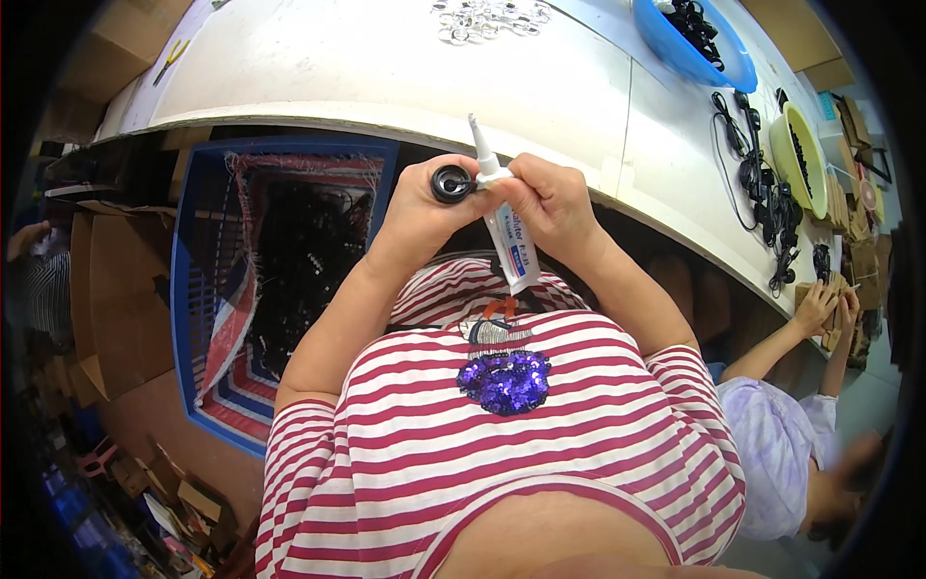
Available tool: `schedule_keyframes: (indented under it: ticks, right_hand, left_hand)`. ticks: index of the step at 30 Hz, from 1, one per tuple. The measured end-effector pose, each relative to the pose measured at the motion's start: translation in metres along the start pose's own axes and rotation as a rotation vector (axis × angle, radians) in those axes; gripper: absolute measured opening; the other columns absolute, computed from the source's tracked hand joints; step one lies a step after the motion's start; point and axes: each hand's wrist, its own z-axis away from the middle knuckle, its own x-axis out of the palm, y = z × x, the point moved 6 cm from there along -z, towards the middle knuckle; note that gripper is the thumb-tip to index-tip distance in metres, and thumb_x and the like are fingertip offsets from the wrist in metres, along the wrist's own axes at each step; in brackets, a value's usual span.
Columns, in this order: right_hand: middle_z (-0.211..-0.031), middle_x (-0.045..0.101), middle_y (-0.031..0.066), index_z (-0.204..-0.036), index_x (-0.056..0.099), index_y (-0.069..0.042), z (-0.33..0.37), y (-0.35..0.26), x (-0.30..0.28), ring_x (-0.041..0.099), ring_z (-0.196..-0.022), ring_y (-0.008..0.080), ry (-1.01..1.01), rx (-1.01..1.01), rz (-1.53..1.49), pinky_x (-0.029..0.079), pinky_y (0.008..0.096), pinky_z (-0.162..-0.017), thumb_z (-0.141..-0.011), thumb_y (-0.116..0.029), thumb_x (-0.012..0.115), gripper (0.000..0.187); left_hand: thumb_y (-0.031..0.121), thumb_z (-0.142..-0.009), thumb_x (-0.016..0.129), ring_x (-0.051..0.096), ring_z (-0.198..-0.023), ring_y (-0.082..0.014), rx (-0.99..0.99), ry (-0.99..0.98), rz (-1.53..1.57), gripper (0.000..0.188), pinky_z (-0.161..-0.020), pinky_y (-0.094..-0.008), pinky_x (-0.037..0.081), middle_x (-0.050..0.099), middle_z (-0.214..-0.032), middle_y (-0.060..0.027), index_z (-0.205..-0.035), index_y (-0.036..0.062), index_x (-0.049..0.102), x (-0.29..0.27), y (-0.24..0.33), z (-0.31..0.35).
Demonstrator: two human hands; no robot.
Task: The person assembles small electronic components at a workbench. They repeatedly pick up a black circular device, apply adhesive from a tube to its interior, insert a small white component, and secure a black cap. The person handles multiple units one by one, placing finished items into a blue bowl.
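Glue tube (505, 224) is being gripped in the closed right hand (550, 203), nozzle upward; left hand (424, 207) fingers are pinching a small black round part (450, 182) beside it, above the white table (386, 68) edge.

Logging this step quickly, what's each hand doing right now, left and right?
Left hand: closed on a small round black part.
Right hand: closed on a white glue tube, nozzle by the part.

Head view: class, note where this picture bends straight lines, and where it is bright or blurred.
Head view: the white table's edge curves under fisheye distortion; the tabletop is brightly lit; the corners go black; the co-worker's sleeve smears near the rim; both hands stay sharp.
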Motion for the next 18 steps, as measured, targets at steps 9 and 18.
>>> schedule_keyframes:
  ticks: [9,18]
  right_hand:
    - [-0.054,0.044,-0.0009,-0.072,0.051,-0.006,-0.005,0.023,-0.022,0.034,-0.045,0.0055,-0.105,0.505,-1.165,0.029,0.0190,-0.045,-0.094,-0.029,0.043,0.033]
    - [-0.045,0.032,-0.0073,-0.066,0.041,-0.013,0.021,-0.004,-0.006,0.022,-0.037,0.0032,-0.486,0.768,-1.559,0.023,0.0193,-0.044,-0.096,-0.039,0.029,0.041]
  left_hand:
    - [0.041,-0.075,0.067,0.041,-0.072,-0.0080,0.279,-0.067,-0.119,0.049,-0.064,-0.0197,0.037,0.045,-0.085,-0.0013,-0.100,0.0050,0.045,-0.011,0.007,-0.002]
    - [0.050,-0.087,0.039,0.031,-0.059,-0.0101,0.310,-0.092,0.008,0.053,-0.056,-0.0248,0.024,0.037,-0.060,-0.0022,-0.061,0.0042,0.043,-0.013,0.006,-0.001]
